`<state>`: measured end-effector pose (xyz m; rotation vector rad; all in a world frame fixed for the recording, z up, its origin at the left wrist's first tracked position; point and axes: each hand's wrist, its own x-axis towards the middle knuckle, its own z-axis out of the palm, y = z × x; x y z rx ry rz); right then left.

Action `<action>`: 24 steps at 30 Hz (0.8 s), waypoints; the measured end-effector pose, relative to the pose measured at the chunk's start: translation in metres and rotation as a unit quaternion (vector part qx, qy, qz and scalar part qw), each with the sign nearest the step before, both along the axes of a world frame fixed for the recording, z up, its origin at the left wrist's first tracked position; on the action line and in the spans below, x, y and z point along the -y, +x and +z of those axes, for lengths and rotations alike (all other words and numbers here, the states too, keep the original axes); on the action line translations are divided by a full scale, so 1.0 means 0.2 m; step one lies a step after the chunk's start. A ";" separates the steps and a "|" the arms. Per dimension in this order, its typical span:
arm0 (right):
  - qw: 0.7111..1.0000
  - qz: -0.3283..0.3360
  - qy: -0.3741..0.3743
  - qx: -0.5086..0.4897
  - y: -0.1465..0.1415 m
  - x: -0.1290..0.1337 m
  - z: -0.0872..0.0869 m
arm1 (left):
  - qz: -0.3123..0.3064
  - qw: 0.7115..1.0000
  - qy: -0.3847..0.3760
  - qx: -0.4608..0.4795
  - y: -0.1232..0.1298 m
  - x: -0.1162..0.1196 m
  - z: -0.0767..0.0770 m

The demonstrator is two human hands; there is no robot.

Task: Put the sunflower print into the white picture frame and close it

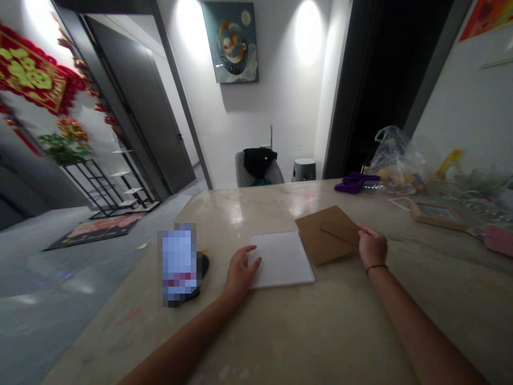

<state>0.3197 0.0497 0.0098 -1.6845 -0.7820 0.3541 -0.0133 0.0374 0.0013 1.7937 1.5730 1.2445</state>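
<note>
A white square panel point(282, 259) with a thin raised rim lies on the stone-patterned table point(280, 337). My left hand point(241, 270) rests at its left edge, thumb and fingers apart on the white surface. To the right, my right hand point(372, 246) pinches the right edge of a brown square board point(326, 240). A flap or stand shape shows on the board's face. The board's left corner is close to the panel's upper right corner; whether they touch is unclear.
A pixelated phone-like screen point(179, 262) stands on the left. At the right are a purple cloth point(355, 182), a clear plastic bag point(396, 160), a wooden frame point(436, 214) and a pink item point(499, 239). Beyond the table is a chair point(240, 168).
</note>
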 end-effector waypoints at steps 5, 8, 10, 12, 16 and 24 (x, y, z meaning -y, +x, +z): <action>0.973 -0.046 -0.152 0.168 0.07 0.07 0.01 | -0.014 0.993 0.017 -0.114 0.00 0.00 -0.05; 0.928 -0.046 -0.213 0.301 0.04 0.08 0.00 | -0.020 0.990 -0.002 -0.138 -0.01 0.00 -0.06; 0.919 -0.053 -0.196 0.338 -0.01 0.08 0.02 | -0.027 0.989 -0.008 -0.143 -0.01 0.00 -0.07; 0.910 -0.043 -0.170 0.376 -0.09 0.07 0.04 | -0.026 0.989 -0.010 -0.147 -0.01 0.00 -0.06; 0.887 0.051 -0.136 0.438 -0.33 0.09 0.08 | 0.001 0.986 -0.014 -0.164 0.00 0.01 -0.05; 0.909 0.269 -0.127 0.293 -0.60 0.11 -0.01 | 0.003 1.000 -0.020 -0.024 0.00 0.01 -0.02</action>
